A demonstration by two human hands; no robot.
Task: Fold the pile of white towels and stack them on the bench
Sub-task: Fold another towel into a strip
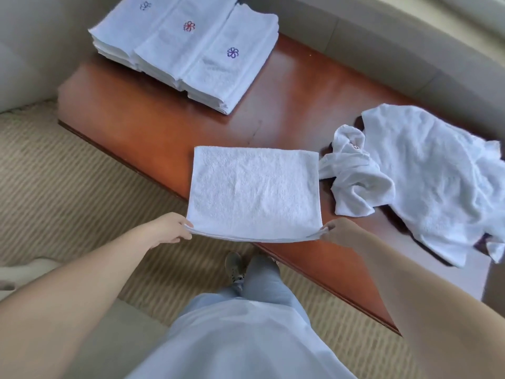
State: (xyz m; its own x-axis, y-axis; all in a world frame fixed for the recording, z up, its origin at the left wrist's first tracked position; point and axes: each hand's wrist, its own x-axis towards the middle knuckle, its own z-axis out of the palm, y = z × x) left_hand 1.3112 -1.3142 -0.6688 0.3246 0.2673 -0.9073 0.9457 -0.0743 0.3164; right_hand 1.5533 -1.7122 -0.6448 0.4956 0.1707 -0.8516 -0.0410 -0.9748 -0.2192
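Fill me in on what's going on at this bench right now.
A person is folding white towels. The left hand and right hand each pinch a near corner of a half-folded towel lying on the wooden bench. Three stacks of folded towels sit at the far left. A crumpled pile of unfolded towels waits on the right.

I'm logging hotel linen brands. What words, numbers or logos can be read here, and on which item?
No legible words or numbers.
Folded towel stack: three embroidered pinwheel emblems, two dark blue, one red; no lettering.
Crumpled towel: small dark mark, too blurred to read.
Towel being folded: blank.
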